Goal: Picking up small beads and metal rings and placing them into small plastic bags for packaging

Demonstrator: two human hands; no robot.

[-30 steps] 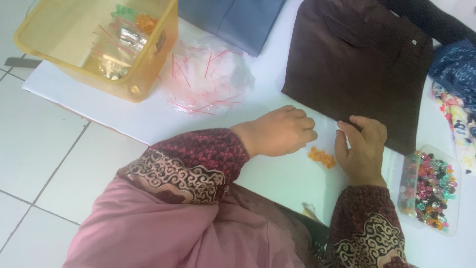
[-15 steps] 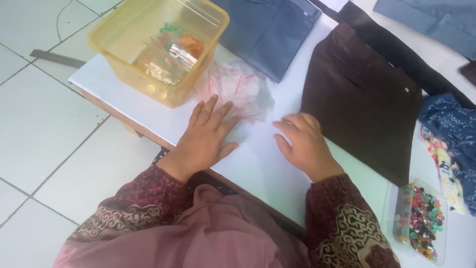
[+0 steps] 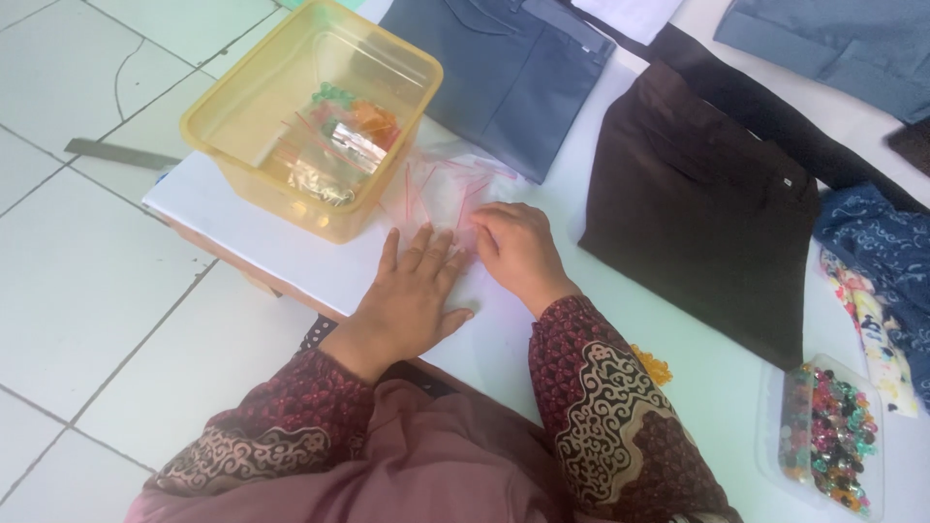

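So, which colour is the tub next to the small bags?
The tub is clear yellow; the head view shows it best.

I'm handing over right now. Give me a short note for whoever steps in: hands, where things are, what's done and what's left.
Left hand: flat, palm down on the white board, fingers at the edge of the clear zip bags; holds nothing.
Right hand: curled over the same pile, fingers on a bag; whether it grips one cannot be told.
Yellow tub: behind the pile, with filled bags inside.
Orange beads: loose heap by the right sleeve.
Mixed bead tray: far right.
Done: some bags lie in the tub.
Left: orange beads remain unbagged.
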